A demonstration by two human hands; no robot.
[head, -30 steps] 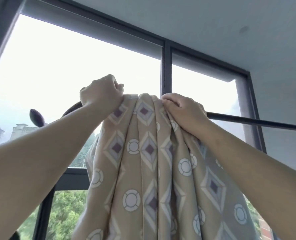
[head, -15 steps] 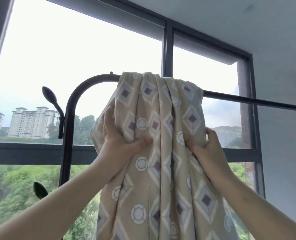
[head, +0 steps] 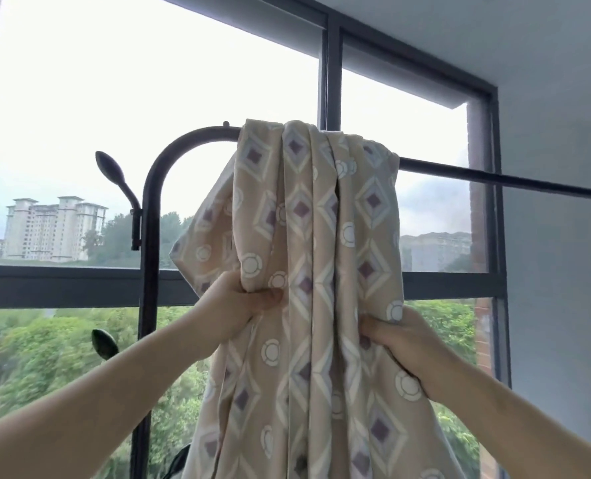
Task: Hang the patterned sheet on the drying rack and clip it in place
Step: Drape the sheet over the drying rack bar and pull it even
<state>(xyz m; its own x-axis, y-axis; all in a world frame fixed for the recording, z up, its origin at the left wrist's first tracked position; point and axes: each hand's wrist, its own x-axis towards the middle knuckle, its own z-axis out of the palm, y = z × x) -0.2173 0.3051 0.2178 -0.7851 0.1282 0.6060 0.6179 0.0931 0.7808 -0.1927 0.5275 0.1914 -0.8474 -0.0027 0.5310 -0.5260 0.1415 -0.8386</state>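
Observation:
A beige patterned sheet (head: 318,216) with purple diamonds and white circles hangs bunched over the black top bar of the drying rack (head: 494,176). It drapes down in folds past the bottom of the view. My left hand (head: 239,305) grips a fold on the sheet's left side, well below the bar. My right hand (head: 401,337) grips the sheet's right edge a little lower. No clip is in view.
The rack's curved upright (head: 149,271) stands left of the sheet, with leaf-shaped hooks (head: 109,167) on its side. A large dark-framed window (head: 332,63) is right behind the rack. A grey wall (head: 560,236) closes off the right.
Both hands left the top of the bar and slid down the sheet, and now grip it lower. The sheet stays draped over the bar.

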